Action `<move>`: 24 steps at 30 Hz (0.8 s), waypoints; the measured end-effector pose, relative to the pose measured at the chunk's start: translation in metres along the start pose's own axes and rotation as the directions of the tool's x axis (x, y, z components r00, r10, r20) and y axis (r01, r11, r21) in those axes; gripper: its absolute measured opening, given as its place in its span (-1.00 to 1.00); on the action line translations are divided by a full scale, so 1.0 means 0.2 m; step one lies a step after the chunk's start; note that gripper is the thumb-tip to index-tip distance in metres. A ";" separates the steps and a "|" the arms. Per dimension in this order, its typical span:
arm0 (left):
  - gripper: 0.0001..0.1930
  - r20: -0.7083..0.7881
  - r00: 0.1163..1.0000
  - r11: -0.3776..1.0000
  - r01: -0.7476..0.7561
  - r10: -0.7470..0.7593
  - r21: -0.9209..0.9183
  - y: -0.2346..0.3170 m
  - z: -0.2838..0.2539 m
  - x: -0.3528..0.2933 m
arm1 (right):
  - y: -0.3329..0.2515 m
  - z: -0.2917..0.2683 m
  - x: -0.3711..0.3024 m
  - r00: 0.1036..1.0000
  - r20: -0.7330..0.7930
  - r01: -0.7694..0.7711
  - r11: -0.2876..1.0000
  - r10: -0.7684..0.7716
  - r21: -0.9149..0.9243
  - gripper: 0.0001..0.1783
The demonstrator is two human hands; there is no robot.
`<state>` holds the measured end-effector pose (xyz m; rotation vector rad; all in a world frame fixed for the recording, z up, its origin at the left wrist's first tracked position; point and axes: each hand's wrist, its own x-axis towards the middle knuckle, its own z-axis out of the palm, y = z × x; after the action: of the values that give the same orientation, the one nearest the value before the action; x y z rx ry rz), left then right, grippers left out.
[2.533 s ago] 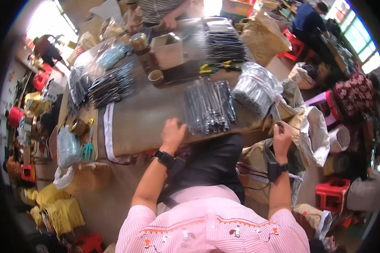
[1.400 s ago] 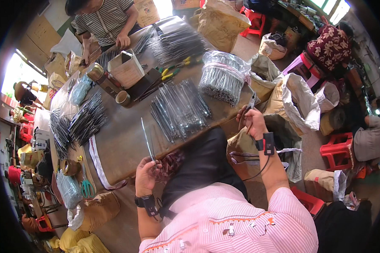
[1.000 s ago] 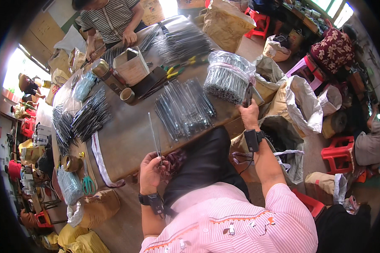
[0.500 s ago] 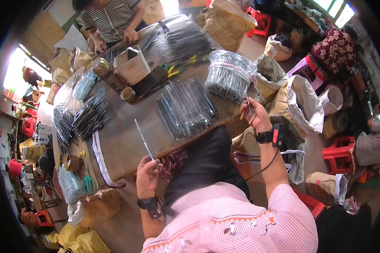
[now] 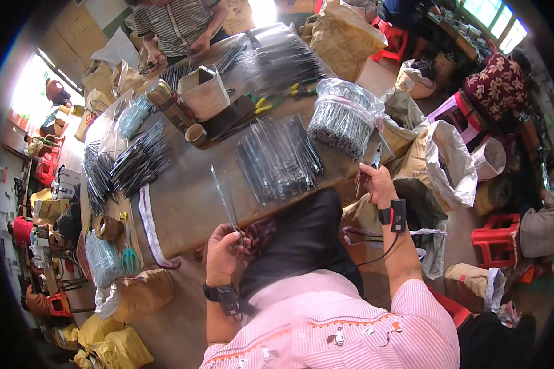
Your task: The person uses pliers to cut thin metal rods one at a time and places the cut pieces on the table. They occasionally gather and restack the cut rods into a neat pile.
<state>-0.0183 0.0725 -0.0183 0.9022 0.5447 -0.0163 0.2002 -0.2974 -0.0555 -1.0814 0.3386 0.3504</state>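
My left hand (image 5: 223,252), by the table's near edge, pinches thin metal strips (image 5: 223,195) that point up and away over the tabletop. At least two strips show, fanned slightly apart. My right hand (image 5: 377,184), off the table's right end, is closed around a tool with shiny metal jaws (image 5: 377,154), which looks like pliers; its handles are mostly hidden by the fingers. Between the hands, a spread pile of metal strips (image 5: 277,160) lies on the table (image 5: 191,184). Just beyond my right hand stands a thick bundle of strips (image 5: 345,120) wrapped in clear plastic.
A flask (image 5: 166,101), a paper cup (image 5: 196,134) and an open box (image 5: 204,95) stand mid-table. Dark strip bundles (image 5: 140,160) lie left, above teal scissors (image 5: 130,261). Across the table a person (image 5: 178,27) works. Sacks (image 5: 443,163) and a red stool (image 5: 496,240) are at right.
A second strip now shows beside the one in my left hand. My right hand has moved slightly down and right, and the thin piece at its fingertips no longer shows. The view has shifted slightly.
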 end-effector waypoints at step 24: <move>-0.82 0.374 0.926 0.989 -0.007 -0.051 0.151 -0.06 0.46 0.03 | 0.06 0.64 -0.55 0.918 0.319 0.244 0.970 -0.235 0.012 -0.82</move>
<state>0.0259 -0.0024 0.0161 1.0093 0.1948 -0.2502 0.1079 -0.1897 0.0379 -1.0600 -0.0878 0.3045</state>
